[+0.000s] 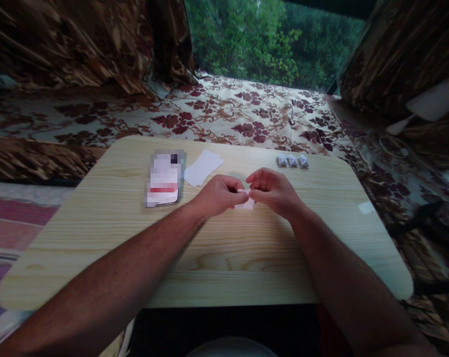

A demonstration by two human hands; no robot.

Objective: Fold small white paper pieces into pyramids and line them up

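1. While the left hand [224, 195] pinches a small folded paper [248, 204] between thumb and forefinger, the right hand [274, 192] meets it at the paper's other side, its thumb against the edge.
2. The left grip is closed on the paper; on the right, the upper fingers curl loosely with a gap beneath them, and I cannot tell whether a hidden fingertip backs up that thumb.
3. The paper is between the 2 hands, near the middle of the wooden table [227, 285]; the fingers cover much of it, so its exact creases are hard to read.
4. Apparently done: 3 folded paper shapes [293, 161] sit in a row towards the far right of the tabletop, pointed and three-dimensional, with neither hand on them.
5. Partly done, by my judgement: the piece in hand looks creased and flatter than those 3, so its shaping seems unfinished.
6. Apparently untouched: loose white sheets [205, 168] lie flat and overlapping beyond the left hand, showing no folds; their count is unclear.
7. Just left of these sheets is a phone-like object [163, 178], blurred by pixels, while a pale scrap [366, 208] lies near the right edge, apart from everything else.
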